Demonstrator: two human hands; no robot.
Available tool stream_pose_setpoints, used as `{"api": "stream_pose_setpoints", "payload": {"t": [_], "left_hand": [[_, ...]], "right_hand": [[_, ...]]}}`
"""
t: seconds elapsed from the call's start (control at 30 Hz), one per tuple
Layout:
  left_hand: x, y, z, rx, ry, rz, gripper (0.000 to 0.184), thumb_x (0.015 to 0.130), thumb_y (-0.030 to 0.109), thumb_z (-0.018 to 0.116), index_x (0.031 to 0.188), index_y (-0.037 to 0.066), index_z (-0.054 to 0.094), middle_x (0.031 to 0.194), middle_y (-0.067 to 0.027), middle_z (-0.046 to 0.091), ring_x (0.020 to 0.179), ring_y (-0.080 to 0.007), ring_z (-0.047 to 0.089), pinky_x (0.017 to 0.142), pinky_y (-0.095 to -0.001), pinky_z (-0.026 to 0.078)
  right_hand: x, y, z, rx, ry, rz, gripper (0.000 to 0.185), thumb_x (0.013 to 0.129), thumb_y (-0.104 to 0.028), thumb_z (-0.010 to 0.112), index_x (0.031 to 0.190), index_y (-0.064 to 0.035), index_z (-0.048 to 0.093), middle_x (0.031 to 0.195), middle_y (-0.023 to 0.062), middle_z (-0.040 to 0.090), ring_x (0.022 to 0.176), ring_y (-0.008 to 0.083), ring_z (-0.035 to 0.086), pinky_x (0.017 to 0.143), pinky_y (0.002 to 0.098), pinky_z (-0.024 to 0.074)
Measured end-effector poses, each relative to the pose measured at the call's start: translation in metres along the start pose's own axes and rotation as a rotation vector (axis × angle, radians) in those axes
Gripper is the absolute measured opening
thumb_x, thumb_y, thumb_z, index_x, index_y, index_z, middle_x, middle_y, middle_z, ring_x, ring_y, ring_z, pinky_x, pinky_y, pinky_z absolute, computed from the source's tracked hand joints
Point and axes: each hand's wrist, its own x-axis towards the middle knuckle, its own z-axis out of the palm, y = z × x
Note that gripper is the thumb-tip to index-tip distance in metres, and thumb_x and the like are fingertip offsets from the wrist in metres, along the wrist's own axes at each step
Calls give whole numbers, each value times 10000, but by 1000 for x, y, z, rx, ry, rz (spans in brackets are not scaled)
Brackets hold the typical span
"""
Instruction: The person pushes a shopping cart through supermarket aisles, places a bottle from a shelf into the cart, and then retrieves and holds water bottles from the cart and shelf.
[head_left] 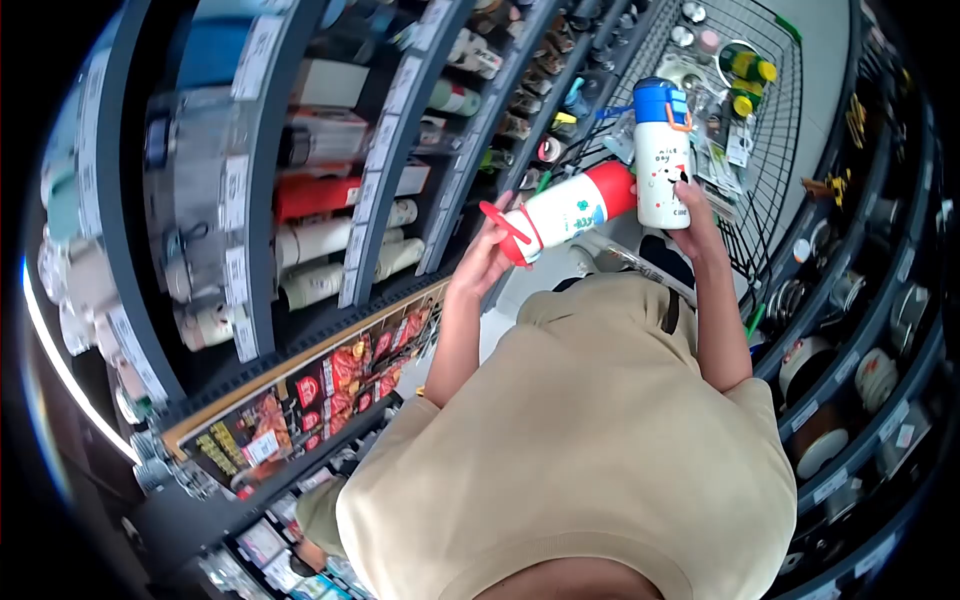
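My left hand (481, 262) is closed around the red-lidded end of a white and red thermos bottle (566, 213), which is tilted with its red base up to the right. This bottle has a red carry loop and small green and blue prints. My right hand (699, 226) grips the lower part of a white thermos bottle (657, 150) with a blue lid, an orange clasp and cartoon prints. That one stands nearly upright, and the red base of the other is close beside it. Both bottles are in front of my body, by the near side of a shopping cart.
The wire shopping cart (790, 95) ahead holds yellow-capped green bottles (752, 68), jars and packaged goods. Shelves (388, 130) of bottles and boxes with price tags rise on the left. On the right, shelves (850, 375) carry pans and bowls. Another person's sleeve (318, 515) shows at the lower left.
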Motion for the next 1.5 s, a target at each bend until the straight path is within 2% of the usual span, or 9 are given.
{"api": "stream_pose_setpoints", "payload": {"t": [0.17,0.23,0.4,0.47,0.67,0.8,1.17,1.37,1.5], "left_hand": [[-57,-9,-28,-12,203,41,876,949,350,541,1594,106,0,1484,-158,404,1117,-276,604,752,-409,588],[-62,-16,-34,66,356,92,726,994,441,447,1592,193,119,1294,-155,565,674,-236,618,570,-324,517],[-68,-22,-46,140,489,261,605,1045,440,382,1553,162,206,1152,-158,621,636,-206,580,547,-321,534],[-78,-7,-28,120,552,276,581,1042,390,440,1536,118,301,1210,-101,624,863,-140,648,567,-257,504],[-90,3,-43,220,533,204,534,1042,404,438,1489,118,371,996,-90,681,611,-135,619,496,-226,461],[-88,4,-55,344,480,295,544,1038,458,433,1466,127,377,924,-70,652,601,-114,587,442,-202,399],[-90,2,-78,207,446,187,601,1001,433,557,1440,76,355,872,-95,617,629,-135,600,489,-252,459],[-90,-12,-91,-52,333,206,581,990,358,601,1388,-8,390,1095,-158,633,884,-231,656,708,-350,589],[-85,-12,-72,-155,362,258,618,959,331,649,1409,2,382,1226,-180,593,1019,-275,642,804,-397,592]], "right_hand": [[20,35,31,-51,-112,138,673,902,-354,639,1385,58,416,1231,209,635,1097,284,665,958,389,532],[24,36,47,-35,-191,168,682,907,-339,638,1406,46,378,1255,209,615,1115,290,656,970,402,527],[30,53,61,-33,-222,225,663,918,-299,652,1418,28,363,1302,158,575,1155,229,612,995,383,499],[32,60,63,-13,-235,242,655,923,-272,662,1423,24,360,1316,140,566,1166,204,600,1008,370,485],[29,71,74,-73,-224,211,662,917,-328,642,1405,38,384,1272,183,599,1113,254,652,965,394,532],[26,70,79,-84,-247,212,672,917,-344,641,1406,36,382,1266,181,603,1105,253,655,957,391,536],[12,65,98,-171,-237,227,666,919,-300,660,1429,16,372,1344,143,547,1200,211,569,1022,373,461],[11,70,96,-131,-209,205,675,915,-301,666,1436,9,369,1341,134,550,1209,209,561,1034,373,452],[7,70,100,-181,-184,200,686,910,-299,670,1442,7,363,1345,135,544,1212,212,555,1034,373,446]]}}
